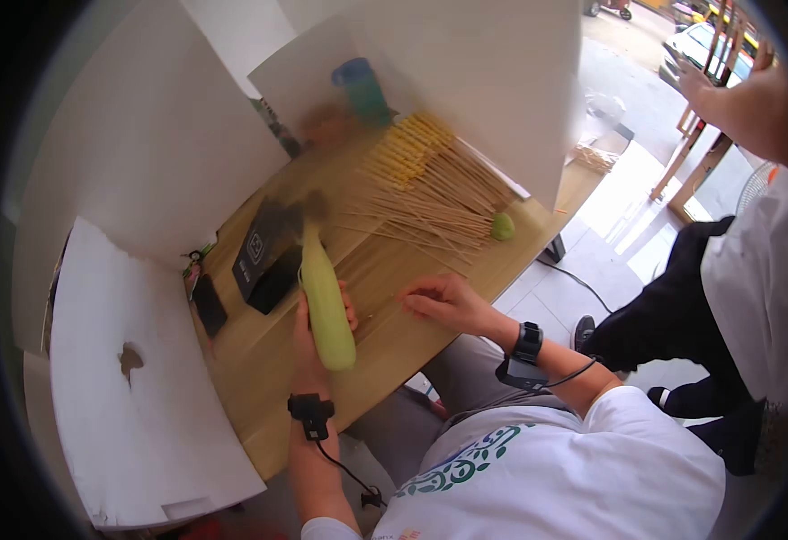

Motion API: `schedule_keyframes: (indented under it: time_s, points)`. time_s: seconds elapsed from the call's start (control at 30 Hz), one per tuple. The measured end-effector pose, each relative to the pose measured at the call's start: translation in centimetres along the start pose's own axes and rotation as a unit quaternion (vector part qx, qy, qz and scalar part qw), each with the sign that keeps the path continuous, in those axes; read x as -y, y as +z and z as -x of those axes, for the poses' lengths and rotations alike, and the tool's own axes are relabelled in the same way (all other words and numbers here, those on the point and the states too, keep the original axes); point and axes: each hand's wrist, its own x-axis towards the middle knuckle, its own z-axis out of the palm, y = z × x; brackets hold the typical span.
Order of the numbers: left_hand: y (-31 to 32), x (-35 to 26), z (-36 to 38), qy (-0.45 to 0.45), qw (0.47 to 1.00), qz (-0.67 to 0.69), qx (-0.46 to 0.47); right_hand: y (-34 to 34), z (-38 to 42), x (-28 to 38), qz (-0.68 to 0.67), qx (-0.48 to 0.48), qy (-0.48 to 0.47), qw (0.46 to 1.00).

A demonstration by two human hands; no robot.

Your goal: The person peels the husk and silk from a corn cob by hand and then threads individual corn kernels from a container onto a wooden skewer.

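Gripping 1 long pale-green vegetable (326,310), the left hand (302,335) had its fingers wrapped round the sides, over the wooden table (385,355) near its front edge. The vegetable slanted, fat rounded end towards the wearer, narrow end away (tip lost in a dark blur, skip). The right hand (448,303) hovered apart from it, fingers loosely curled; couldn't tell if anything tiny was pinched there.

Counts: 2 hands, 2 black wrist devices, left one (311,414) and right one (527,344), each with a cable. Wooden skewers (439,211): many, overlapping, uncountable; a good share had yellow pieces (412,144) on their far ends. 1 small green lump (503,227) sat by the near ends of the sticks. 1 black box (273,256) with white print stood left of the vegetable, 1 flat dark phone-like item (208,304) beyond it on the left. 1 teal cup (364,93), blue rim, at the back (smudgy view).

In the way: tall white panels (493,81) walled the back, and 1 white board (142,423) hid the left side. 1 other person (763,288) stood at right, off the table.
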Motion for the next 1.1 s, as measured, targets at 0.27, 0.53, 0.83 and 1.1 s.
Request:
schedule_keyframes:
  time_s: [0.27,0.53,0.83,1.1]
  points:
    - [0.7,0.5,0.6,-0.006,0.959,-0.282,-0.017,-1.6,2.3,0.9,-0.021,0.006,-0.026,0.999]
    - [3.9,0.6,0.2,0.032,0.86,-0.503,-0.086,-4.0,5.2,2.5,0.002,-0.032,-0.011,0.999]
    - [5.5,0.7,3.8,0.029,0.723,-0.684,-0.093,-6.1,7.9,2.1,-0.013,-0.068,-0.03,0.997]
    - [6.7,0.3,8.1,0.026,0.968,-0.249,-0.033,-3.6,6.2,4.5,-0.074,-0.025,-0.006,0.997]
